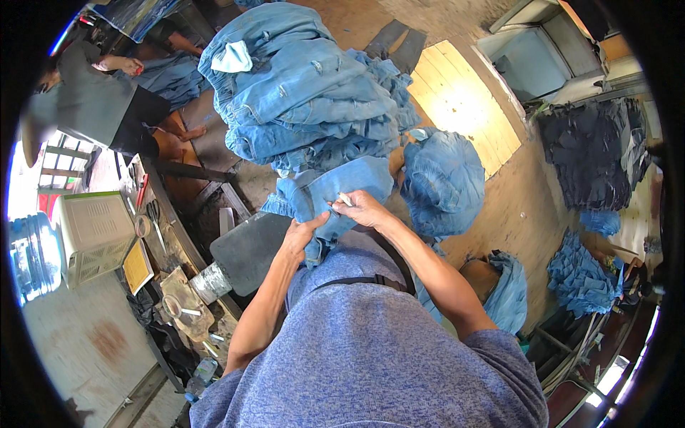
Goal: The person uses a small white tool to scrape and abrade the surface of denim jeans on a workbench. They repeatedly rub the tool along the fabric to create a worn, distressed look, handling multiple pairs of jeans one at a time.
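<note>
A light blue denim garment point(353, 178) is stretched across my lap, partly bunched near my knees. My left hand point(305, 234) is closed on its lower left edge, thumb on top of the cloth. To the right of it, my right hand point(365, 211) pinches at the same garment, and a small pale bit shows at its fingertips, too small to name. Just beyond the garment rises a tall heap of blue jeans point(307, 93), with a white patch of cloth on its upper left. Another bundle of blue denim point(444, 182) lies close to the right.
On my left, a wooden bench point(187, 246) carries scissors point(155, 217), a tape roll and a plastic box point(96, 232). A dark padded board point(250, 250) stands by my left arm. Another person point(107, 85) sits at the far left. Black garments point(589, 153) hang at the right.
</note>
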### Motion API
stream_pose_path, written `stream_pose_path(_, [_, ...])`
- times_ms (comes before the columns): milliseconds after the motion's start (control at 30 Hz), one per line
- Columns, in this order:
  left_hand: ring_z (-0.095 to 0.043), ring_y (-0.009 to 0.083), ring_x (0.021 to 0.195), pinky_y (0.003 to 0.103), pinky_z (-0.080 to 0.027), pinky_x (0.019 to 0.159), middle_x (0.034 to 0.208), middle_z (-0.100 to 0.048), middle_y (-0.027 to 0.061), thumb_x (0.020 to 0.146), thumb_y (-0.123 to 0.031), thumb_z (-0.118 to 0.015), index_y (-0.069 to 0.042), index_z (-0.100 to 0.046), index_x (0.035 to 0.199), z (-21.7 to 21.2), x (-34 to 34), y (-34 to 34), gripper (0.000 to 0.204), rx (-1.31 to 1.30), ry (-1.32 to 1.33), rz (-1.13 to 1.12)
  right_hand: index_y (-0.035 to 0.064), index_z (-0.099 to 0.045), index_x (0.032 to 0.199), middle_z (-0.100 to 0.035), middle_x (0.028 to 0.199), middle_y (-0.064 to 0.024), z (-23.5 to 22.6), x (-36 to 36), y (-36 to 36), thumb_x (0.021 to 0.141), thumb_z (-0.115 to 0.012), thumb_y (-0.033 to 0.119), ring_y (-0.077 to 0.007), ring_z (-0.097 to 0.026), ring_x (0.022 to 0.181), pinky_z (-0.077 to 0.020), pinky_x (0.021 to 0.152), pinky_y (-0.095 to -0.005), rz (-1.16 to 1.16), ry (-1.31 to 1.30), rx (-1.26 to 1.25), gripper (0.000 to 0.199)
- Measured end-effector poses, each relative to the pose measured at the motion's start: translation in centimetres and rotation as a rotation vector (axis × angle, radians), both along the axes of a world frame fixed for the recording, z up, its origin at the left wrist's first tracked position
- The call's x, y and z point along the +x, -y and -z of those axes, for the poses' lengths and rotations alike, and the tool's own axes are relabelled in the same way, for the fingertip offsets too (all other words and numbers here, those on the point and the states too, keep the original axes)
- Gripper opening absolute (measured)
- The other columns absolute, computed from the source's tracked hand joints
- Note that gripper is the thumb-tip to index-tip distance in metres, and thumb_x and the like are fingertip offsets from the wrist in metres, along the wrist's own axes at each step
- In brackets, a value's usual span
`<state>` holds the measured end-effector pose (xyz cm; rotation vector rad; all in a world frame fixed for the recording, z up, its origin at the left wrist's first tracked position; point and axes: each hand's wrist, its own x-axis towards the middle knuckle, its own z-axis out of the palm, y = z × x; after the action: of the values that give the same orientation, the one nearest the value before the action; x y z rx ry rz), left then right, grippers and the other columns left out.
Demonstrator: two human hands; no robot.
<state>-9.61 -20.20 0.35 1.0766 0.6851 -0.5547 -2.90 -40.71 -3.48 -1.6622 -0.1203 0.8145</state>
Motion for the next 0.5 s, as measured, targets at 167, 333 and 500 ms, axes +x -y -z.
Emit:
stream_pose_path(167, [-0.069, 0.0248, 0.116, 0.041, -0.056, 0.099, 0.130, -0.072, 0.0104, 0.094, -0.019, -0.083, -0.002, -0.062, 0.140, 1.0, -0.1, -0.1, 0.052, 0.021, -0.090, -0.013, 0.0077, -0.072, 0.101, -0.049, 0.070, 0.0082, -2.2, -0.3, 1.1, 0.104, -0.071, 0.030, -0.0049, -0.041, 0.061, -0.0316, 0.054, -0.0276, 0.135, -0.439, 0.112, 0.023])
stream_pose_path(333, [-0.070, 0.0237, 0.113, 0.040, -0.057, 0.097, 0.128, -0.072, 0.0106, 0.096, -0.020, -0.081, -0.001, -0.062, 0.139, 1.1, -0.5, -0.4, 0.050, 0.035, -0.050, -0.007, 0.0070, -0.070, 0.114, -0.045, 0.072, 0.0101, -3.1, -0.5, 0.6, 0.104, -0.071, 0.029, -0.0018, -0.033, 0.055, -0.0240, 0.047, -0.0240, 0.101, -0.280, -0.002, 0.024])
stream_pose_path(500, [-0.071, 0.0224, 0.109, 0.039, -0.057, 0.095, 0.127, -0.072, 0.0101, 0.097, -0.021, -0.080, -0.001, -0.062, 0.138, 0.9, -0.2, -0.5, 0.049, 0.033, -0.057, 0.038, 0.0074, -0.072, 0.109, -0.047, 0.072, 0.0099, -2.8, 0.3, 0.1, 0.103, -0.072, 0.032, -0.0034, -0.038, 0.058, -0.0282, 0.051, -0.0258, -0.016, -0.212, -0.025, 0.026])
